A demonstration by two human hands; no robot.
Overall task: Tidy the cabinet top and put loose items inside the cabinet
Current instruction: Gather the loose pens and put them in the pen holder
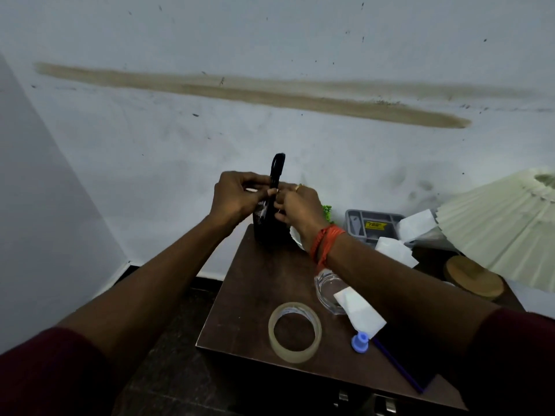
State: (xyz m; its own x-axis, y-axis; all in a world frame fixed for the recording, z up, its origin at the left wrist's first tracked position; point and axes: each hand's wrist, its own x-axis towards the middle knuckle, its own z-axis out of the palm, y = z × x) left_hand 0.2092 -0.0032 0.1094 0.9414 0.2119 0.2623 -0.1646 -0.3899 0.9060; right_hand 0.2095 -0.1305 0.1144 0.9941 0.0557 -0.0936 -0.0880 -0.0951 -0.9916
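Hands: your left hand [237,195] and right hand [295,205] meet above the holder [265,226] at the far left corner of the cabinet top [255,283]; both pinch a cord [277,172].
Grip: left fingers closed on the cord from the left, right fingertips nipping it from the right. I judge you steady it with one hand and feed it with the other.
Cord: black, folded into a narrow upright loop, its top standing clear above your hands; lower end hidden between them.
Holder: black mesh cup, upright, with pale pen-like shafts inside.
Loose items: tape [295,331] near the front edge; pen [390,360] slanting toward the front right corner; paper slip [359,310] lying against a glass dish [329,288] mid-right.
Right edge: grey tray [372,225], wooden lid [474,276] and lampshade [498,229] crowd it.
Cabinet: handles show at the front; I cannot tell whether it is open.
Progress: judged early, most items still on top.
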